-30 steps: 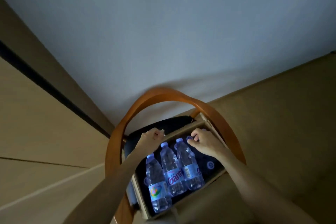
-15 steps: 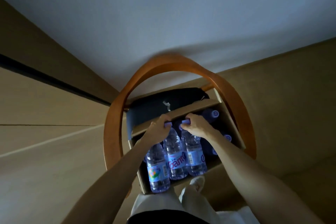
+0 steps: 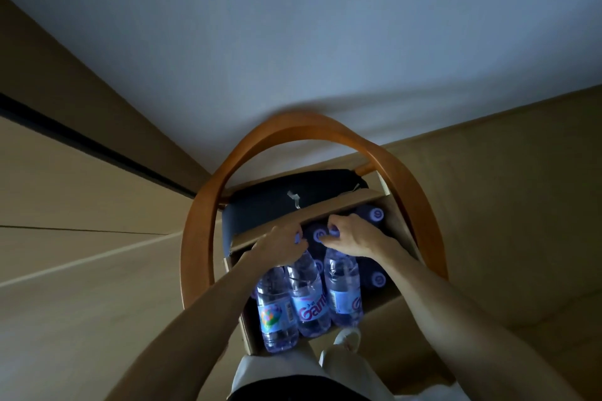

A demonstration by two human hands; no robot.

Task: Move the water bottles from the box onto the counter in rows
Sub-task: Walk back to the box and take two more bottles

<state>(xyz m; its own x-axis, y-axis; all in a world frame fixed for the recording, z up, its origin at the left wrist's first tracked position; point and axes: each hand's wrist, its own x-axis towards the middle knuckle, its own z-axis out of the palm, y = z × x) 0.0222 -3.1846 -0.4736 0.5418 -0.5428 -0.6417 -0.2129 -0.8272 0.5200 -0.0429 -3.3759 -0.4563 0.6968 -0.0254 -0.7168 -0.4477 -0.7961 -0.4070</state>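
Pick-up step: left hand (image 3: 282,246) grips two bottles (image 3: 294,299) by the necks, right hand (image 3: 351,236) a third, all hanging just below, over the box (image 3: 395,231); next, carry to table w/o dropping.

left hand (image 3: 282,246), right hand (image 3: 353,236), gripping 3 bottles (image 3: 309,298), box (image 3: 395,231)

Three clear plastic water bottles with blue labels and purple caps (image 3: 309,298) are lifted together above one open brown cardboard box (image 3: 395,234). Inside the box, three more purple caps with a white mark (image 3: 378,214) show; other bottles may sit in the dark. One curved wooden chair back (image 3: 208,212). Two hands.
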